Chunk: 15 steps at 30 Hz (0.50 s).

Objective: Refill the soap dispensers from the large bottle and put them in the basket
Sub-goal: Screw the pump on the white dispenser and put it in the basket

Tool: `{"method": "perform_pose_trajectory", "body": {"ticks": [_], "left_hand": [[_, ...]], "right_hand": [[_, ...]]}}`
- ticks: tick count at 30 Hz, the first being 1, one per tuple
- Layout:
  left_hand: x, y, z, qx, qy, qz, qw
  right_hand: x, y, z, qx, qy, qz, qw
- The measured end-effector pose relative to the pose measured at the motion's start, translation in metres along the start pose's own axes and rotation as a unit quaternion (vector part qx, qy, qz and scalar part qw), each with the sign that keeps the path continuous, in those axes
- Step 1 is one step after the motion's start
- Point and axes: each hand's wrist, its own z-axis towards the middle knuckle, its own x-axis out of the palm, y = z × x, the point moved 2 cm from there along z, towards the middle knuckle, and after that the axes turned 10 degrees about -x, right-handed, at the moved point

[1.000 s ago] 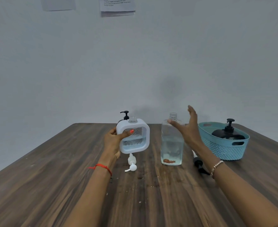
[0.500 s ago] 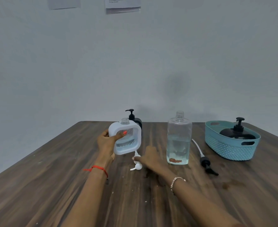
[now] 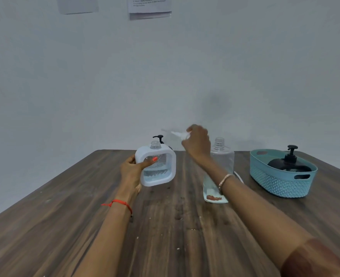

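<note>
The white square dispenser (image 3: pixel 161 172) sits just left of the frame's centre, lifted a little off the wooden table (image 3: pixel 65 226) and tilted slightly. Its clear threaded neck is open at the top, and pale liquid fills the lower part of its window. The left hand (image 3: pixel 132 170) grips it from the left side, with the thumb laid across the front face and the fingers wrapped behind.

The right hand (image 3: pixel 198 142) is raised above the centre of the frame, higher than the dispenser's neck. Its fingers are curled around a white pump (image 3: pixel 177 134), which is smeared by motion blur, so its exact pose cannot be told.

The large bottle (image 3: pixel 226 159) stands upright right of centre with its neck uncapped, partly hidden behind the right forearm. Some liquid lies in its base.

At the right of the frame the teal basket (image 3: pixel 275 182) rests on the table, well apart from both hands, with a black dispenser (image 3: pixel 289 163) lying in it. Behind the white dispenser only a second black pump head (image 3: pixel 159 137) shows.

Two papers (image 3: pixel 149 7) hang on the wall at the top of the frame.
</note>
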Motion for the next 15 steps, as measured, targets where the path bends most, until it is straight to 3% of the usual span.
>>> {"method": "perform_pose_trajectory", "body": {"ticks": [5,15], "left_hand": [[0.008,-0.003,-0.001,-0.008,0.018,-0.003,1.000],[0.017,-0.004,-0.003,-0.012,0.033,0.017,0.999]], "right_hand": [[-0.046,0.007,0.033,-0.152,-0.020,0.006,0.988],[-0.080,-0.001,0.043,-0.232,0.050,0.038,0.971]]}}
